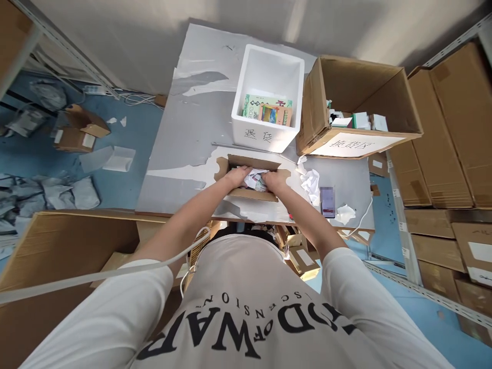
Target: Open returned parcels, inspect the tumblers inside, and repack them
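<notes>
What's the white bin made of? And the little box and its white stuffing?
The white bin looks like matte foam, with thick, pale walls, though it could be plastic. The little box looks like dull brown cardboard: its thin flaps fold outward. The white stuffing is probably thin paper, crumpled and creased.

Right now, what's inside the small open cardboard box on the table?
Crumpled, mostly white paper shows inside the box, between the left hand and right hand. Anything beneath the paper or hands is covered.
</notes>
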